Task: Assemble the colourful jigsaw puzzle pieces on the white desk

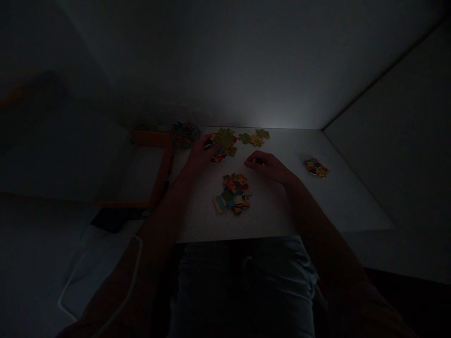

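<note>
Left hand (202,151): at the left edge of the far heap (227,137); fingers bent and parted around its edge; a firm grip on a piece cannot be confirmed.
Right hand (266,165): over the desk (278,206), right of the far heap; fingers curled, tips close together; contact between tips, or a held piece, cannot be determined.
Puzzle pieces, location: far heap under the left hand; near heap (235,193) toward the person; right heap (317,168) well apart; short row (256,138) by the rear edge.
Completed portion: apparently limited to the short row, where green and yellow pieces lie edge to edge; interlock unconfirmed.
Remaining portion: judged to be most pieces, as the three heaps lie loose and overlapping.
Piece form: flat, thin, with rounded tabs and notches; printed green, yellow, red and blue; probably card or thin wood.
Desk surface: pale, flat, lightly speckled.
Frame (162,177): orange-brown, straight-sided, apparently wood; left of the left forearm.
Lighting: dim; fine detail obscured.
</note>
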A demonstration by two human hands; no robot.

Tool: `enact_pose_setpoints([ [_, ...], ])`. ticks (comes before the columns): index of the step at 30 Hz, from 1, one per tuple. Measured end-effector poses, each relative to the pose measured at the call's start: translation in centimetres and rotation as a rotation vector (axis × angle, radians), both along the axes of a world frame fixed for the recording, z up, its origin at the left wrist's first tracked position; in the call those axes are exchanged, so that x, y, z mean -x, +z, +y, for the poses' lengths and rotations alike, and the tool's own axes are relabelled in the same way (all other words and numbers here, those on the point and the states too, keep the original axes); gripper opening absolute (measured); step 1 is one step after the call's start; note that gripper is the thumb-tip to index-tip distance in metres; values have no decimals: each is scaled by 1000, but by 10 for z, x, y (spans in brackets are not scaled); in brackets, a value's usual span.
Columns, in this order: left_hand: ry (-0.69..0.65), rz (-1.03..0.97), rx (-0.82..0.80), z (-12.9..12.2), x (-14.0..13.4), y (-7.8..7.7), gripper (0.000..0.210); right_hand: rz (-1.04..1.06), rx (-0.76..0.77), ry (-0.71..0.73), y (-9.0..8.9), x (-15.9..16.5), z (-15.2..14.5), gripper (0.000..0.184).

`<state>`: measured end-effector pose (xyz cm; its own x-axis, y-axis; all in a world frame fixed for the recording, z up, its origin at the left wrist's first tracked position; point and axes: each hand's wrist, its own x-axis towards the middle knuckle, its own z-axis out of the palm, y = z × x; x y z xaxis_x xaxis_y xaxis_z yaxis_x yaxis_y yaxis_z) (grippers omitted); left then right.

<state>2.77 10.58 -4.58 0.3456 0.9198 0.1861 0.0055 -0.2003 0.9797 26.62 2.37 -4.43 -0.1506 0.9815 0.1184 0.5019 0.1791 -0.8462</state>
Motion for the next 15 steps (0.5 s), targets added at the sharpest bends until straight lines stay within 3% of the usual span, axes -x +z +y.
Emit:
enact_pose_setpoints([
  [3,-49,59,-31,-5,-3,2,44,72,-99,-197,-15,9,8,32],
  [6,-115,78,-46,-12,-7,6,40,134,-171,-271,-22,16,14,35],
  [15,-192,128,-17,-21,-9,16,44,237,-183,-275,-21,17,18,30],
])
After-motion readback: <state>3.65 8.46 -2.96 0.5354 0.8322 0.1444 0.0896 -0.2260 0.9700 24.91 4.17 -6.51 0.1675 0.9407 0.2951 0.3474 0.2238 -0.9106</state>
